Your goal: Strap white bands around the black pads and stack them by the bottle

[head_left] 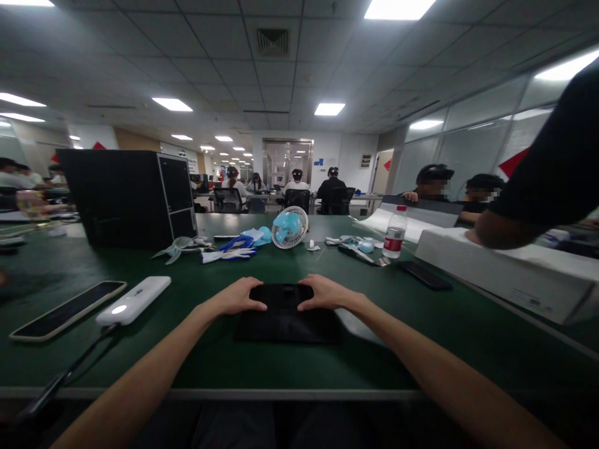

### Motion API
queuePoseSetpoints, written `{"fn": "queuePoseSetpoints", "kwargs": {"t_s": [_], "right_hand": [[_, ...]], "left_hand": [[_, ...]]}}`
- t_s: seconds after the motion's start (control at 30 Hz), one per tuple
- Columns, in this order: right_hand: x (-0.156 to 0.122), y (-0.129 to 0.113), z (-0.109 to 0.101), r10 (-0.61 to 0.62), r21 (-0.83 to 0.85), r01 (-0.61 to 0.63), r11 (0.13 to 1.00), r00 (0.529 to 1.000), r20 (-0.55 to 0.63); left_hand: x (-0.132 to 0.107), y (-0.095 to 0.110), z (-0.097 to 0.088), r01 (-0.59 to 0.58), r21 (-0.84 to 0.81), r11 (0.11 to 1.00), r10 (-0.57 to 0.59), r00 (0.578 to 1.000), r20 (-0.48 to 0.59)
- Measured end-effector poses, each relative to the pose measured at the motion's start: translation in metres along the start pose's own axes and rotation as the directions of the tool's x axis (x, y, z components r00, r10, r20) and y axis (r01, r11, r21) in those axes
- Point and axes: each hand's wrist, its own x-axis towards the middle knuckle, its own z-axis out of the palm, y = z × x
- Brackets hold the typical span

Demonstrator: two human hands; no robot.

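Note:
Between my two hands is a flat, black rectangular object (pixel 281 300), whose exact kind I cannot make out in the dark. My left hand (pixel 243 295) grips its left edge, thumb in front and fingers behind. On the right edge, my right hand (pixel 322 293) holds it the same way. A wider black panel (pixel 287 327) extends toward me just below, lying on the green table (pixel 210 368). Whether the two black parts are joined cannot be seen.
At left lie a phone (pixel 68 310) and a white power bank (pixel 135 302) with a cable; behind them stands a black computer case (pixel 116 199). Gloves (pixel 231 248), a small fan (pixel 290 227), a bottle (pixel 395 234) and a dark phone (pixel 425 275) lie beyond. A person's arm (pixel 528 168) reaches over a white box (pixel 505 274).

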Motion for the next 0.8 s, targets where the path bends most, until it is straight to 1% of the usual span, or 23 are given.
{"fn": "queuePoseSetpoints", "kwargs": {"t_s": [0.2,0.33,0.47,0.53,0.6,0.67,0.7,0.73,0.77,0.8], "right_hand": [[0.005,-0.003,0.001,0.009,-0.012,-0.009,1.0,1.0,-0.006],[0.006,-0.004,0.0,0.021,-0.001,-0.021,1.0,1.0,-0.013],[0.005,-0.004,0.003,0.01,0.01,-0.009,1.0,1.0,-0.019],[0.006,0.002,0.003,0.002,0.023,-0.001,1.0,1.0,-0.029],[0.009,0.014,0.001,0.009,0.02,-0.008,1.0,0.997,-0.073],[0.01,0.036,-0.005,0.067,-0.041,-0.074,0.996,0.985,-0.159],[0.01,0.05,-0.009,0.121,-0.092,-0.143,0.985,0.97,-0.211],[0.009,0.066,-0.014,0.198,-0.151,-0.244,0.958,0.944,-0.264],[0.006,0.082,-0.018,0.295,-0.206,-0.367,0.907,0.903,-0.312],[0.002,0.099,-0.023,0.399,-0.243,-0.496,0.833,0.845,-0.357]], "left_hand": [[0.002,-0.005,0.001,0.017,0.005,1.0,-0.017,1.0,-0.017],[0.004,-0.004,0.002,0.007,0.0,1.0,-0.007,1.0,-0.026],[0.004,-0.003,0.002,0.035,-0.01,0.999,-0.035,0.999,-0.019],[0.004,-0.002,0.001,0.044,-0.015,0.999,-0.044,0.999,-0.01],[0.003,-0.001,0.001,0.048,-0.017,0.999,-0.048,0.999,-0.01],[0.002,-0.002,0.001,0.046,-0.02,0.999,-0.046,0.999,-0.013],[0.002,-0.002,0.001,0.048,-0.022,0.999,-0.049,0.999,-0.012],[0.002,-0.002,0.001,0.055,-0.026,0.998,-0.055,0.998,-0.01],[0.002,-0.002,0.001,0.063,-0.03,0.998,-0.063,0.998,-0.006],[0.002,-0.002,0.001,0.071,-0.035,0.997,-0.071,0.997,-0.001]]}}
